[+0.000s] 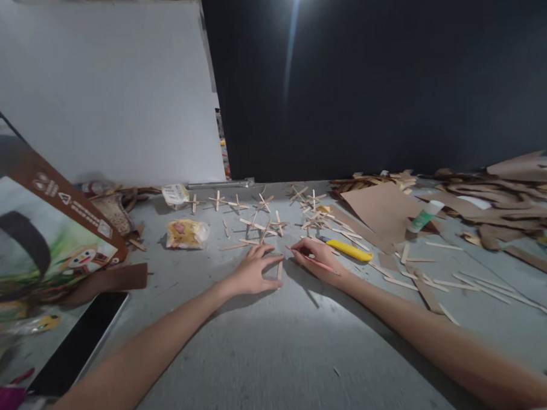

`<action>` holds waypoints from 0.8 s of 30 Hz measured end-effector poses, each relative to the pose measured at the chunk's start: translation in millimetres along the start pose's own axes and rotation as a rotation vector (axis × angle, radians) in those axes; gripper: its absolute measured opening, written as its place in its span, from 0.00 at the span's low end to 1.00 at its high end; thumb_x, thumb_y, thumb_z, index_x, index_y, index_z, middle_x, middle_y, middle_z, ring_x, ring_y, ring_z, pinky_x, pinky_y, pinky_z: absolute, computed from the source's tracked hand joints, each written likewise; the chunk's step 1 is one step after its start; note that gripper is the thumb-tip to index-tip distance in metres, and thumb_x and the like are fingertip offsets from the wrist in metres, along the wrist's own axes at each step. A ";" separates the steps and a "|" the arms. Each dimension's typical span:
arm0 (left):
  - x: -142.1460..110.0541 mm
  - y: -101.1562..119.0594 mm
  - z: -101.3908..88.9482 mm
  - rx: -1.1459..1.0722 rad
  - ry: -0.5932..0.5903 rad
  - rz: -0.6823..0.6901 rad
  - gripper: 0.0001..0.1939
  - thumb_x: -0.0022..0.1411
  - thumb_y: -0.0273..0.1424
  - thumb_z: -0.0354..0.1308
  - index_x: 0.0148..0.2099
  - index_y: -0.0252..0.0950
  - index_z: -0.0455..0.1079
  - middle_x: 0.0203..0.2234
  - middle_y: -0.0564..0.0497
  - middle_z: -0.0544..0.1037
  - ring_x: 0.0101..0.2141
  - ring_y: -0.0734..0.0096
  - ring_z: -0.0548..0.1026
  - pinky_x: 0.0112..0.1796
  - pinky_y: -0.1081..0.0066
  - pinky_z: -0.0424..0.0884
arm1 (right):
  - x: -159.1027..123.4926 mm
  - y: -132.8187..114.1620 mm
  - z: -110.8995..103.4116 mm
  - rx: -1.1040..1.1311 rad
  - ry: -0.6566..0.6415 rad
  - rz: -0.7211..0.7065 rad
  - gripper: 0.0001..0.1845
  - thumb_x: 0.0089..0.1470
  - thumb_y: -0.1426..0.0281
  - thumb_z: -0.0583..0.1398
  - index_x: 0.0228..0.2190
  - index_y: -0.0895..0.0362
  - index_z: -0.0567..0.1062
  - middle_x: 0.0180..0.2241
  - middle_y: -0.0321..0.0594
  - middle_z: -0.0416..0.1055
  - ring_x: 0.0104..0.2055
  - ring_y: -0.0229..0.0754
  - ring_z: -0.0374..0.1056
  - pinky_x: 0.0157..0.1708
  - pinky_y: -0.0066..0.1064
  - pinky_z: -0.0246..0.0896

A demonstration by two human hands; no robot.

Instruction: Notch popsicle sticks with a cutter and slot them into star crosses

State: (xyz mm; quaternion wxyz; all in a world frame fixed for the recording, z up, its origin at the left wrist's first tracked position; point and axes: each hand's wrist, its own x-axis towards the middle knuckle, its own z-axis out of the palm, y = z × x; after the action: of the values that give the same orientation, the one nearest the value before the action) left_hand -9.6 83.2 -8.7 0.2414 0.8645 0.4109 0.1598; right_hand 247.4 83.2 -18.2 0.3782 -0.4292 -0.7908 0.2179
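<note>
My left hand (pixel 254 270) rests on the grey table (pixel 280 350), its fingers pinching a short wooden stick (pixel 280 269) that stands nearly upright on the surface. My right hand (pixel 314 256) is closed round a thin pink pencil (pixel 319 263), whose tip points left toward the stick. Just beyond both hands lie several small crosses made of wooden sticks (pixel 260 225).
A yellow utility knife (pixel 350 250) lies right of my right hand. Brown cardboard sheets (pixel 382 209), a glue stick (pixel 424 216) and loose sticks (pixel 467 281) fill the right. A dark tablet (pixel 78 343), a printed box (pixel 39 233) and a snack packet (pixel 186 233) sit left.
</note>
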 end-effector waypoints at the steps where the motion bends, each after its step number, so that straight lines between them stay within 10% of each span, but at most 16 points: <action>1: 1.1 -1.9 0.0 -0.013 -0.001 0.001 0.35 0.56 0.46 0.72 0.65 0.50 0.73 0.69 0.41 0.65 0.69 0.39 0.59 0.66 0.40 0.60 | -0.1 -1.3 0.0 -0.022 -0.024 -0.041 0.16 0.67 0.57 0.57 0.42 0.55 0.78 0.34 0.42 0.77 0.35 0.44 0.73 0.38 0.35 0.68; 8: 9.4 -1.6 2.9 -0.087 0.049 0.007 0.27 0.49 0.35 0.75 0.54 0.42 0.78 0.62 0.39 0.70 0.67 0.40 0.64 0.65 0.42 0.61 | -13.3 -14.3 -11.5 -0.400 -0.273 -0.205 0.20 0.68 0.71 0.54 0.56 0.49 0.77 0.52 0.45 0.75 0.50 0.47 0.73 0.51 0.36 0.68; 24: -0.8 11.7 9.1 -0.140 0.118 -0.067 0.29 0.49 0.29 0.72 0.55 0.39 0.76 0.63 0.37 0.71 0.66 0.46 0.68 0.65 0.48 0.63 | -71.5 15.6 -59.8 -0.802 0.105 0.439 0.16 0.66 0.69 0.55 0.51 0.60 0.75 0.50 0.60 0.71 0.53 0.62 0.63 0.50 0.48 0.56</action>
State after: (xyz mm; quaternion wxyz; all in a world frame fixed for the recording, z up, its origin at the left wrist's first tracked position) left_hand 1.6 73.5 -9.9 0.2817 0.8203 0.4412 0.2307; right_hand 327.1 32.4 -21.0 0.1665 -0.7094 -0.6829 -0.0521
